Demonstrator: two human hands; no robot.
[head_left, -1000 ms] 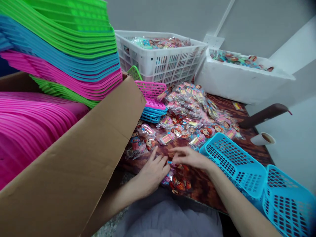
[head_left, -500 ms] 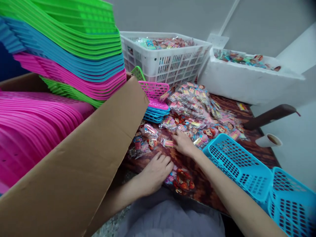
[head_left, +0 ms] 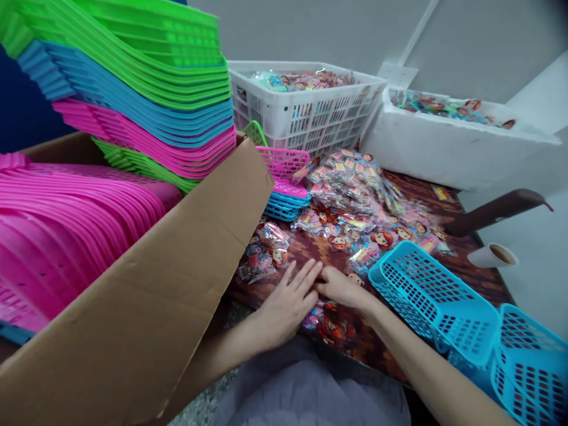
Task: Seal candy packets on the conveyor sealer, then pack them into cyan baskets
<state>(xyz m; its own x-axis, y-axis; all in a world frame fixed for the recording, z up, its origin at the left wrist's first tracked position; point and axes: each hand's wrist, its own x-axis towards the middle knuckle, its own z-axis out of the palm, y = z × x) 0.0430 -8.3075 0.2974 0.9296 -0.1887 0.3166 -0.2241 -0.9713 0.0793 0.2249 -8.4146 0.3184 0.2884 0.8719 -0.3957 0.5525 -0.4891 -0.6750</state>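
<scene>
My left hand [head_left: 288, 303] lies low over the dark table with its fingers stretched out and close together, so it is open. My right hand [head_left: 341, 288] meets its fingertips, with the fingers curled and closed. Whatever is in the right hand, if anything, is hidden. Just below both hands lie small shiny packets with red-haired doll faces [head_left: 335, 324]. Beyond them spreads a heap of clear-wrapped packets [head_left: 346, 177] with printed faces and pink-yellow pieces. A smaller group of packets [head_left: 261, 260] lies left of the hands.
A cardboard box [head_left: 177, 284] with stacked pink baskets [head_left: 80, 225] stands at left. Blue baskets [head_left: 444, 302] sit at right, near a paper cup [head_left: 483, 255]. Behind are a white crate [head_left: 306, 112] and a white foam box [head_left: 452, 148], both filled with packets.
My right hand has drawn back toward me to my left hand, whose fingers have straightened. The small pink-yellow packet beside my right hand no longer shows on the table.
</scene>
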